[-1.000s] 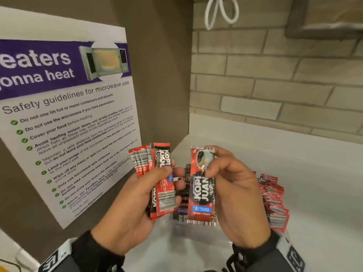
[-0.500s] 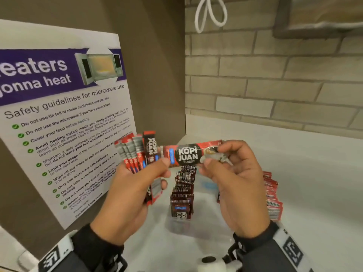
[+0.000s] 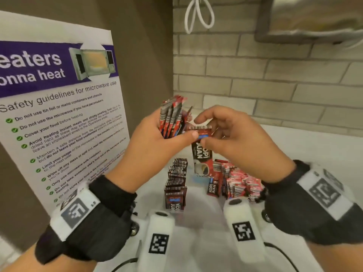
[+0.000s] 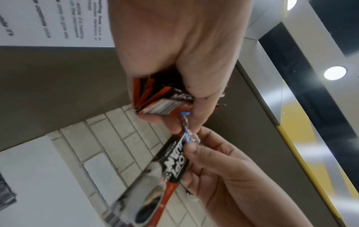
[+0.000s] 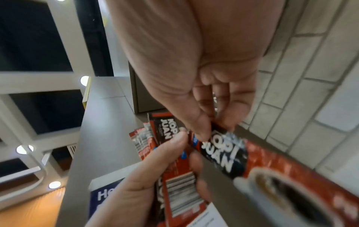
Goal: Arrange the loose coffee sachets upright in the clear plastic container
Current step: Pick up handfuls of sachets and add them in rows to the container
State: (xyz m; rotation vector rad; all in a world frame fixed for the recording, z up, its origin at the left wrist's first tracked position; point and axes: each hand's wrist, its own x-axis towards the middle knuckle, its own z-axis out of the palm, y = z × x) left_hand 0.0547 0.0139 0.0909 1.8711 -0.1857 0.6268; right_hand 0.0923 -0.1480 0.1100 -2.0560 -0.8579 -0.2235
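Note:
My left hand grips a fanned bundle of red-and-black coffee sachets, held upright above the counter. My right hand pinches the barcode end of a single sachet, which hangs cup-picture down right beside the bundle. The left thumb touches that sachet's top edge. The left wrist view has the bundle and the single sachet meeting at the fingertips. In the right wrist view the single sachet shows up close. Below, a row of sachets stands upright; the clear container's walls are hard to make out.
A heap of loose sachets lies on the white counter to the right of the row. A microwave safety poster covers the panel at left. A brick wall is behind, with a white cable loop hanging above.
The right hand has turned the single sachet from cup-end up, through lying sideways, to cup-end down, and brought it against the bundle. Both hands have shifted away from me.

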